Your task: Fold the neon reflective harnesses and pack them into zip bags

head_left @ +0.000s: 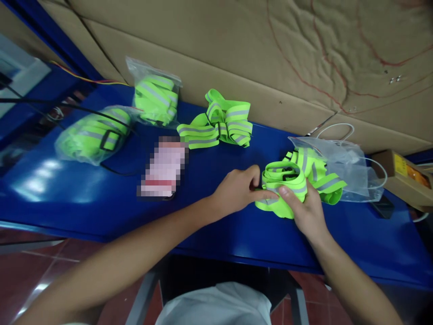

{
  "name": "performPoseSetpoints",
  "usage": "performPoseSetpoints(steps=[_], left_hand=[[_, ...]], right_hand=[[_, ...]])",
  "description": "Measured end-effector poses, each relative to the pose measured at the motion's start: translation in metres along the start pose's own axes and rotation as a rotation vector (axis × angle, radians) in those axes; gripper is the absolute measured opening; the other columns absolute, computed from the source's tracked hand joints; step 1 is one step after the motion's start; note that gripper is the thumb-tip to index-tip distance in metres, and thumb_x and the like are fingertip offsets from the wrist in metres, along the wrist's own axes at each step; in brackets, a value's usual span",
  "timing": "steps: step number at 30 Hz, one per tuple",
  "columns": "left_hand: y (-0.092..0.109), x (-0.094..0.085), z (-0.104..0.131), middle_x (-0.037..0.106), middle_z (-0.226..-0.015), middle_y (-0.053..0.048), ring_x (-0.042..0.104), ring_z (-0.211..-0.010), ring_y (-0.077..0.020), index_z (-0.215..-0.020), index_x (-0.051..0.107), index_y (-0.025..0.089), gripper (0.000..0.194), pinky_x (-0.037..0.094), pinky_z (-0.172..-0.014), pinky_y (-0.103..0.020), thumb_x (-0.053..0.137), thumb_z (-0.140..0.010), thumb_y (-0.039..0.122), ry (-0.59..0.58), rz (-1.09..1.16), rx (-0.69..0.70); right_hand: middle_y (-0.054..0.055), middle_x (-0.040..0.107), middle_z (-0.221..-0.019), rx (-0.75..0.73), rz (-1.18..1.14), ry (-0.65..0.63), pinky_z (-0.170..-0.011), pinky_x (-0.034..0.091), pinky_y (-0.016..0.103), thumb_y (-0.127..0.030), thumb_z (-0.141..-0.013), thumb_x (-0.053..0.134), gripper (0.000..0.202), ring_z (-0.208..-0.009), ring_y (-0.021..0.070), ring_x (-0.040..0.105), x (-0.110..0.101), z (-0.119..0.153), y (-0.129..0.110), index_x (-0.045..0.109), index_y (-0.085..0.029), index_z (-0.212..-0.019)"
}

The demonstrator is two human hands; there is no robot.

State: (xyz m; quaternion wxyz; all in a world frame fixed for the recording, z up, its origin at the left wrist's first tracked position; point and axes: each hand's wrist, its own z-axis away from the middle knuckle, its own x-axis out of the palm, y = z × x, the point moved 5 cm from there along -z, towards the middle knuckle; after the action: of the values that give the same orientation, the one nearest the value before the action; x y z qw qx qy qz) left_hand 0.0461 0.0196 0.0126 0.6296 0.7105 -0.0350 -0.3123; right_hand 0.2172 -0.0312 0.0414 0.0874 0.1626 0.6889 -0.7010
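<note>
A neon green reflective strap (286, 180) with a grey stripe is folded into a loose bundle between my hands, just above the blue table. My right hand (309, 210) is closed on the bundle's right side, thumb pressed against the front. On its left side, my left hand (238, 189) pinches the strap, fingers curled and partly hidden behind the folds. More green strap (329, 185) trails out to the right, towards a clear plastic bag (358, 174). Further back, another loose reflective strap (233, 119) with a black buckle lies in a heap.
Two clear bags of green straps, an upright one (155, 99) and a lying one (94, 135), are at the back left. A pixelated phone (164, 167) lies near them on the blue table (209, 243). Cardboard (209, 40) lines the back; a small box (402, 178) stands right.
</note>
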Motion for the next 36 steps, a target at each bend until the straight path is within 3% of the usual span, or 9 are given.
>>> performPoseSetpoints(steps=[7, 10, 12, 17, 21, 25, 28, 32, 36], left_hand=[[0.003, -0.006, 0.001, 0.062, -0.080, 0.004, 0.055, -0.068, -0.0137, -0.108, 0.054, 0.021, 0.055, 0.040, -0.063, -0.026, 0.079, -0.079, 0.060, -0.010, 0.131, 0.131], [0.012, -0.004, 0.007, 0.068, -0.112, -0.009, 0.063, -0.097, -0.0227, -0.130, 0.053, 0.018, 0.058, 0.050, -0.087, -0.035, 0.069, -0.091, 0.058, 0.059, 0.162, 0.264], [0.016, 0.002, 0.011, 0.063, -0.130, -0.015, 0.059, -0.120, -0.0273, -0.138, 0.051, 0.017, 0.055, 0.046, -0.106, -0.042, 0.059, -0.098, 0.054, 0.079, 0.221, 0.297], [0.005, 0.031, 0.015, 0.042, -0.155, -0.022, 0.050, -0.138, -0.0339, -0.158, 0.028, 0.020, 0.089, 0.052, -0.104, -0.048, 0.066, -0.090, 0.063, 0.050, 0.648, -0.072], [0.005, 0.043, 0.018, 0.035, -0.162, -0.021, 0.046, -0.144, -0.0345, -0.158, 0.027, 0.021, 0.095, 0.048, -0.111, -0.050, 0.076, -0.085, 0.057, 0.016, 0.732, -0.087], [0.011, 0.034, 0.022, 0.053, -0.147, -0.016, 0.049, -0.140, -0.0294, -0.144, 0.046, 0.020, 0.062, 0.039, -0.120, -0.050, 0.071, -0.093, 0.046, 0.077, 0.497, 0.148], [0.012, 0.024, 0.026, 0.052, -0.143, -0.016, 0.048, -0.140, -0.0280, -0.137, 0.050, 0.020, 0.048, 0.037, -0.121, -0.049, 0.066, -0.097, 0.041, 0.181, 0.366, 0.220], [0.012, 0.016, 0.027, 0.051, -0.143, -0.016, 0.045, -0.144, -0.0314, -0.131, 0.055, 0.021, 0.058, 0.039, -0.120, -0.048, 0.080, -0.084, 0.046, 0.250, 0.365, 0.261], [0.008, 0.016, 0.024, 0.053, -0.149, -0.016, 0.051, -0.139, -0.0356, -0.135, 0.054, 0.022, 0.085, 0.043, -0.116, -0.049, 0.094, -0.065, 0.049, 0.230, 0.488, 0.221]], right_hand=[[0.008, 0.078, -0.117, 0.280, -0.380, -0.171, -0.092, 0.062, 0.043, -0.050, -0.079, 0.086, 0.055, -0.105, 0.0302, 0.075, 0.010, 0.007, 0.015, 0.070, -0.024, -0.124], [0.009, 0.078, -0.119, 0.408, -0.555, -0.175, -0.087, 0.064, 0.043, -0.055, -0.081, 0.082, 0.058, -0.103, 0.0317, 0.077, 0.020, 0.011, 0.020, 0.068, -0.024, -0.128], [0.009, 0.078, -0.118, 0.431, -0.592, -0.146, -0.087, 0.064, 0.040, -0.052, -0.081, 0.082, 0.057, -0.103, 0.0307, 0.077, 0.024, 0.010, 0.022, 0.068, -0.024, -0.129], [0.006, 0.077, -0.123, 0.334, -0.595, 0.111, -0.090, 0.064, 0.038, -0.049, -0.086, 0.080, 0.051, -0.104, 0.0262, 0.077, 0.016, -0.002, 0.024, 0.067, -0.025, -0.129], [0.005, 0.075, -0.126, 0.287, -0.610, 0.253, -0.091, 0.063, 0.039, -0.049, -0.088, 0.077, 0.047, -0.107, 0.0251, 0.075, 0.012, -0.002, 0.022, 0.067, -0.025, -0.128], [0.006, 0.073, -0.129, 0.303, -0.656, 0.212, -0.096, 0.061, 0.040, -0.047, -0.088, 0.078, 0.053, -0.113, 0.0255, 0.073, 0.028, 0.014, 0.021, 0.063, -0.027, -0.134], [0.007, 0.071, -0.135, 0.285, -0.656, 0.138, -0.101, 0.059, 0.043, -0.054, -0.091, 0.072, 0.055, -0.120, 0.0269, 0.070, 0.039, 0.023, 0.023, 0.060, -0.030, -0.139], [0.009, 0.072, -0.131, 0.302, -0.659, -0.052, -0.107, 0.055, 0.047, -0.071, -0.088, 0.064, 0.063, -0.125, 0.0301, 0.067, 0.049, 0.025, 0.025, 0.064, -0.030, -0.136], [0.010, 0.075, -0.126, 0.353, -0.649, -0.116, -0.108, 0.054, 0.051, -0.075, -0.078, 0.073, 0.074, -0.126, 0.0335, 0.066, 0.052, 0.024, 0.029, 0.066, -0.028, -0.134]])
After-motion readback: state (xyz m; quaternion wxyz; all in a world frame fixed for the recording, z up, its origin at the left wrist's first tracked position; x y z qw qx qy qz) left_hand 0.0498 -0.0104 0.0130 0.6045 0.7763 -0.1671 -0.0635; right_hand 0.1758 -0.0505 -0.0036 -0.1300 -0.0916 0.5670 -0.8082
